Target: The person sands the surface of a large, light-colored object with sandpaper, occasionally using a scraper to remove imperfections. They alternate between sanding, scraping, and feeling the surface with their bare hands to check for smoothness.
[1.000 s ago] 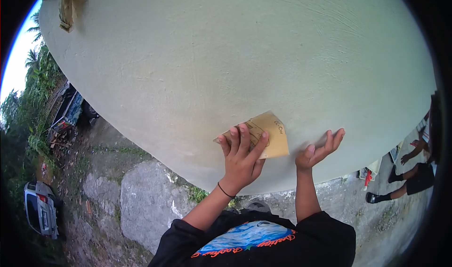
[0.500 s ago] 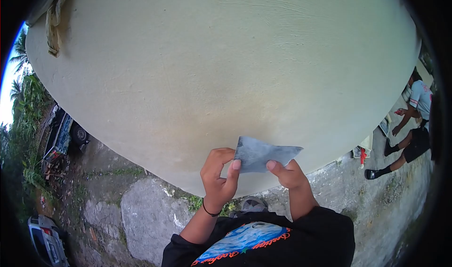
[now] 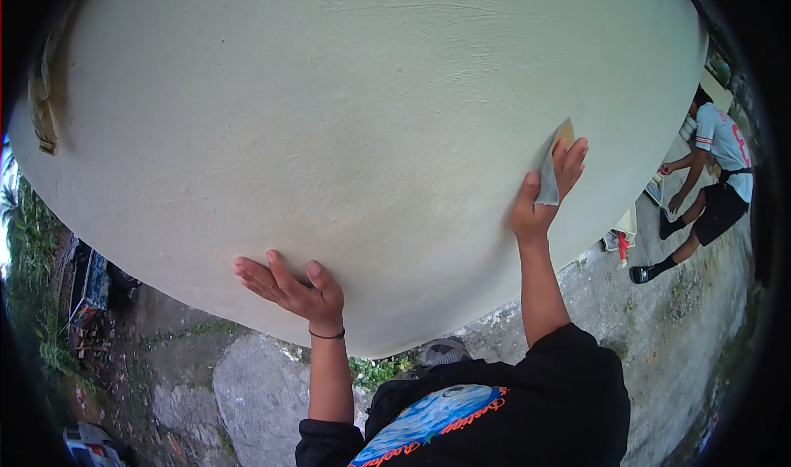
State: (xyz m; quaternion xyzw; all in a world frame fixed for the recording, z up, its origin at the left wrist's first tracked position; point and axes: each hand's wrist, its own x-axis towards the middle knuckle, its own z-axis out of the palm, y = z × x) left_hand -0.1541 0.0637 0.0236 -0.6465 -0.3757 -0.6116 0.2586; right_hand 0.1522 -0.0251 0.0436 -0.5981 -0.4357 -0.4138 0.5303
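Outdoor, flat daylight. Pale green plastered wall point(image 3: 371, 121) fills most of view, trowel marks near top. Below: rough concrete ground point(image 3: 255, 385) with weeds point(image 3: 375, 371). Left: trees point(image 3: 29, 220), parked vehicle point(image 3: 91, 277). Right: another person point(image 3: 713, 166) bent over.

We are standing outdoors at a building's exterior, facing a pale plastered wall point(image 3: 346, 121). Rough concrete ground point(image 3: 255, 385) with weeds is running below it, palms and greenery point(image 3: 33, 220) are growing at the left beside a parked vehicle point(image 3: 86, 446), and another person point(image 3: 713, 170) is bending nearby.
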